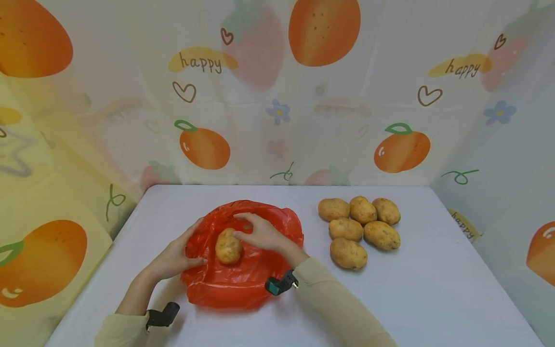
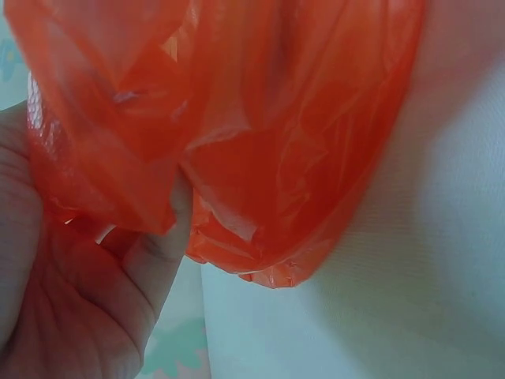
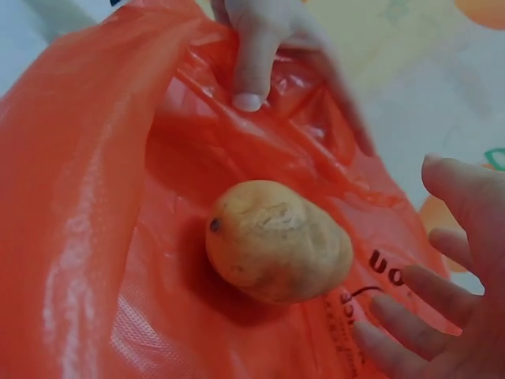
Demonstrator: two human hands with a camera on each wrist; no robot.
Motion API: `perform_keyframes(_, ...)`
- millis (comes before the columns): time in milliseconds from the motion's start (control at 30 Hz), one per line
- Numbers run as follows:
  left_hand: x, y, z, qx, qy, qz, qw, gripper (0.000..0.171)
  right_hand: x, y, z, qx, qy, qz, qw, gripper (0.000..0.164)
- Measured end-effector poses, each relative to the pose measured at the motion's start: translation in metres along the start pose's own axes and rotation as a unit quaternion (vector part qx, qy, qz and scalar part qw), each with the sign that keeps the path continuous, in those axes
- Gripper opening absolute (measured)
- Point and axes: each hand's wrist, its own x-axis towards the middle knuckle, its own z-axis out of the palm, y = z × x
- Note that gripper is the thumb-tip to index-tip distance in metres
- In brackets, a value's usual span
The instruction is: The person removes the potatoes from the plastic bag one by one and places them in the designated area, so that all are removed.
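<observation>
A red plastic bag [image 1: 247, 294] lies spread with its mouth open on the table, and one potato [image 1: 228, 246] rests inside it. At the bag's left side, my left hand [image 1: 173, 258] grips the rim, thumb inside and fingers outside; folds of the bag [image 2: 268, 158] cover part of those fingers in the left wrist view. My right hand [image 1: 260, 232] is over the bag's opening, just right of the potato. Its fingers are spread and apart from the potato [image 3: 276, 241] in the right wrist view, where dark print shows on the bag beside them.
Several loose potatoes [image 1: 345, 229] sit grouped on the white table [image 1: 433, 289], to the right of the bag. A fruit-patterned curtain [image 1: 277, 144] hangs behind the table and along both sides.
</observation>
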Motion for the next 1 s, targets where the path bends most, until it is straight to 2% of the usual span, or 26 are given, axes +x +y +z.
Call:
perform_keyframes(200, 0.000, -0.002, 0.000, 0.000, 0.001, 0.005, 1.0000, 0.098, 0.007, 0.004, 0.009, 0.013, -0.015, 0.034, 0.999, 0.059)
perform_keyframes(433, -0.003, -0.001, -0.001, 0.019, 0.009, 0.024, 0.9995, 0.098, 0.012, 0.009, 0.023, 0.022, -0.030, 0.019, 0.999, 0.067)
perform_keyframes(633, -0.003, -0.002, -0.001, 0.019, 0.011, 0.021, 0.9995, 0.098, 0.011, 0.006, 0.032, 0.039, -0.032, 0.037, 0.998, 0.072)
perform_keyframes(767, -0.002, -0.002, 0.000, 0.024, 0.012, 0.018, 0.9995, 0.098, 0.012, 0.007, 0.036, 0.033, -0.030, 0.039, 0.998, 0.074)
perform_keyframes(1000, -0.002, -0.005, 0.000, 0.036, 0.018, 0.032, 0.9987, 0.098, 0.013, 0.009, 0.040, 0.018, -0.027, 0.039, 0.999, 0.078)
